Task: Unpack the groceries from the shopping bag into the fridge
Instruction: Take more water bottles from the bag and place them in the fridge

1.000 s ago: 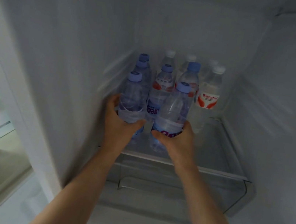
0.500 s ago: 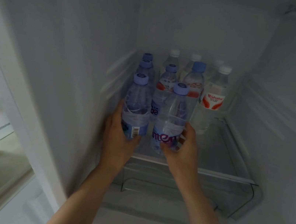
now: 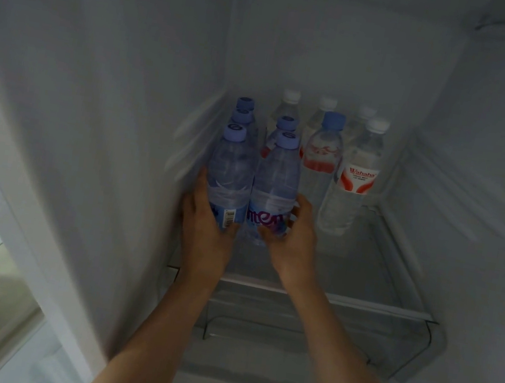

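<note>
Both hands reach into the fridge onto a glass shelf (image 3: pixel 373 276). My left hand (image 3: pixel 204 233) grips a blue-capped water bottle (image 3: pixel 231 171) with a barcode label, close to the left wall. My right hand (image 3: pixel 293 240) grips a second blue-capped bottle (image 3: pixel 276 181) with purple lettering, touching the first. Both stand upright at the front of a cluster. Behind them are more blue-capped bottles (image 3: pixel 244 114), a red-labelled blue-capped bottle (image 3: pixel 322 156) and several white-capped bottles (image 3: pixel 357 178). The shopping bag is out of view.
The shelf's front lip (image 3: pixel 343 301) runs below my wrists, with a lower shelf (image 3: pixel 288 332) beneath. Bare glass lies to the right of the bottles. The fridge's left wall (image 3: pixel 104 134) is close to my left hand. Floor shows outside at bottom left.
Both bottles have slid deeper onto the shelf and closer together, now touching the row behind. My hands stayed wrapped round them and followed inward.
</note>
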`<move>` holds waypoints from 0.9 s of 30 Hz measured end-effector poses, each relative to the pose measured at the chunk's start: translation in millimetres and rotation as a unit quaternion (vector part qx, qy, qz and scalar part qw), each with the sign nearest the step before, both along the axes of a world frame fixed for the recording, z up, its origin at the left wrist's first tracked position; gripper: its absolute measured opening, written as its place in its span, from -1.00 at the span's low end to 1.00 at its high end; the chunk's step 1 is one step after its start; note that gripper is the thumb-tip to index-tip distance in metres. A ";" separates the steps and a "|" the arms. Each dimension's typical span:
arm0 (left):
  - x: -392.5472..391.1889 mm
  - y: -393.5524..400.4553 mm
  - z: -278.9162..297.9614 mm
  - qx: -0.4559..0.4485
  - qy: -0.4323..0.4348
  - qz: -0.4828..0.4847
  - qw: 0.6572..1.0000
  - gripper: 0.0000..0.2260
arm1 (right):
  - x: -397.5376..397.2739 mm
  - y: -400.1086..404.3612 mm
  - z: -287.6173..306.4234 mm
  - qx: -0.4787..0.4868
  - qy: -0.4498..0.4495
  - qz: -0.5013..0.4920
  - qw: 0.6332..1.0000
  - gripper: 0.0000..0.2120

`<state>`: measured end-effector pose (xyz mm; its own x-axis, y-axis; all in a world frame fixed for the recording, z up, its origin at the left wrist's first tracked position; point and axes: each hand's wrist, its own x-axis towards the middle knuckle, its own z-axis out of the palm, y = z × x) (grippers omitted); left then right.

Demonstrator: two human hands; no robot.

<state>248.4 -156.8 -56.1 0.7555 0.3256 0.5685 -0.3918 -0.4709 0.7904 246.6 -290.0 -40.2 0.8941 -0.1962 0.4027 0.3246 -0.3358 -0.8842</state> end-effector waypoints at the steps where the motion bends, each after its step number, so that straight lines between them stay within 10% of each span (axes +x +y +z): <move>1: -0.4 0.0 0.1 0.000 -0.001 0.000 1.000 -0.07 | 0.3 0.7 0.3 -0.003 -0.001 -0.002 1.000 -0.34; 13: -25.1 14.3 -6.1 0.035 0.062 -0.042 0.997 -0.31 | -45.4 0.3 -2.7 -0.011 0.008 -0.043 0.999 -0.47; 27: -248.5 -21.3 -47.0 0.055 0.133 -0.187 0.972 -0.81 | -283.6 -22.9 -60.7 -0.035 0.042 -0.145 0.988 -0.62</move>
